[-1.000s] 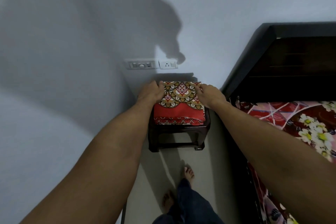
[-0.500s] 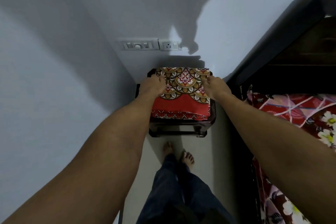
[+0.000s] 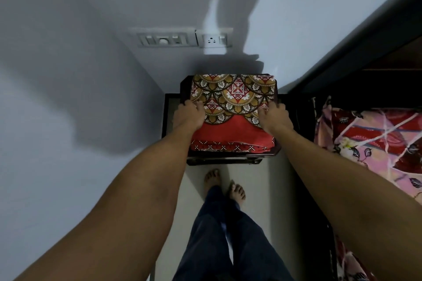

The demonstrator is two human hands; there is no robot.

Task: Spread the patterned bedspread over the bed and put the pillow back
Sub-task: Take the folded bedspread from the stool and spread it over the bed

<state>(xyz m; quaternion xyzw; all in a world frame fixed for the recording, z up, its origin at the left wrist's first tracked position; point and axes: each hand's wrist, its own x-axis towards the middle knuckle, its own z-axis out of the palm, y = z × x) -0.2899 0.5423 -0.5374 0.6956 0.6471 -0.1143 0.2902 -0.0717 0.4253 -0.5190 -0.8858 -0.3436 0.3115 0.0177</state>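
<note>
The folded patterned bedspread (image 3: pixel 233 107) is seen lying on a dark stool (image 3: pixel 228 160) against the wall, just beside the bed (image 3: pixel 365 141). Its left edge is gripped by the left hand (image 3: pixel 188 117) and its right edge by the right hand (image 3: pixel 275 118), with fingers (image 3: pixel 199 105) clamped on it at both sides.

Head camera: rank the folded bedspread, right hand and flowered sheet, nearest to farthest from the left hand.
1. The folded bedspread, held by the left hand.
2. The right hand, on its opposite edge.
3. The flowered sheet, far off to the right.
</note>
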